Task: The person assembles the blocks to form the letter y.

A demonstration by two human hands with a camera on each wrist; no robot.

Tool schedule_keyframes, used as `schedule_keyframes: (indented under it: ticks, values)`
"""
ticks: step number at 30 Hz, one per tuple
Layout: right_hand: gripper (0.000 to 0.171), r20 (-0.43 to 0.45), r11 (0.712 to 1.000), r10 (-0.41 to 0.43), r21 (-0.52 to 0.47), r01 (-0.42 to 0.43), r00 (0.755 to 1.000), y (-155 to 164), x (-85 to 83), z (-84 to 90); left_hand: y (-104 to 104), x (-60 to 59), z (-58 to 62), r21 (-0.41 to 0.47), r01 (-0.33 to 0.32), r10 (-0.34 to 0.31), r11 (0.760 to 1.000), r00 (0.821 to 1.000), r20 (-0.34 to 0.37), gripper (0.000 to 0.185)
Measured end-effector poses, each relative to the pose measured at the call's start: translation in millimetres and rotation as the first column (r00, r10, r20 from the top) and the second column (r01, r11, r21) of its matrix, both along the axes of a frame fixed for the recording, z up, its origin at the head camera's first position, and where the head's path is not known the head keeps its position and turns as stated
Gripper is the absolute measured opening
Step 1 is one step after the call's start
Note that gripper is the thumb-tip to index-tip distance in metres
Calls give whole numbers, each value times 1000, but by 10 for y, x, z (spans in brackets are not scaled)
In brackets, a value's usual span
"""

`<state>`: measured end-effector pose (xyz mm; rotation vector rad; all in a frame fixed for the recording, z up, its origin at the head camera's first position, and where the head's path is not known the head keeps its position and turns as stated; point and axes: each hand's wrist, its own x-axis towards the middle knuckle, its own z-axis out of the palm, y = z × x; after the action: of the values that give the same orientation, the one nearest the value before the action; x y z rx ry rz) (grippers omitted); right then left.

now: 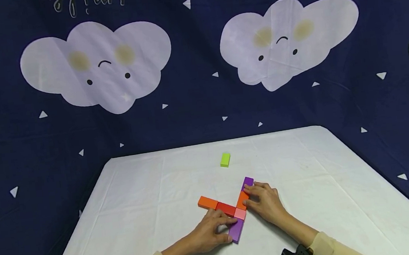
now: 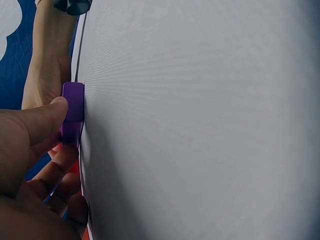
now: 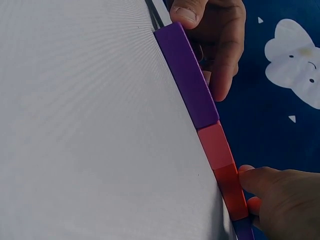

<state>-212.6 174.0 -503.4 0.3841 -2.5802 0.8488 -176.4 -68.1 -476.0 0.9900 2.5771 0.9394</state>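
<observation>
Small coloured blocks lie end to end in a branching figure on the white table. My left hand (image 1: 210, 231) pinches the near purple block (image 1: 237, 231), thumb at its near end and index finger toward the pink block (image 1: 240, 213). The left wrist view shows that thumb against the purple block (image 2: 74, 102). My right hand (image 1: 266, 202) holds the orange block (image 1: 242, 200) beyond the pink one, thumb on its right side and index finger by the far purple block (image 1: 247, 181). A red block (image 1: 226, 209) and another orange block (image 1: 207, 202) form the left arm.
A lime green block (image 1: 225, 159) lies apart toward the table's far side. The white table (image 1: 140, 193) has rounded far corners. Behind it hangs a dark blue cloth (image 1: 203, 115) with white clouds.
</observation>
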Motion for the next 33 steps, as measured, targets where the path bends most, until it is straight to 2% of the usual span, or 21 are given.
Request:
schedule_keyframes:
  ticks: [11,18,23,29,33]
  values:
    - [41,-4,1000,3,-6,-3,1000,7,-12,-15,-2,1,0,17,7,-6,1000,1000,-8,43]
    - [42,-4,1000,0,-4,0,1000,10,-19,-32,0,-36,56,60,17,-13,998,999,-52,42]
    - [42,4,1000,1,-7,-1,1000,15,-24,-36,8,-129,167,125,-13,18,992,999,-44,40]
    - [42,10,1000,0,-12,0,1000,20,-27,-32,60,-310,308,194,-72,87,978,994,-72,39]
    - [42,15,1000,2,-15,-1,1000,19,-31,-34,106,-440,381,208,-110,130,972,988,-84,39]
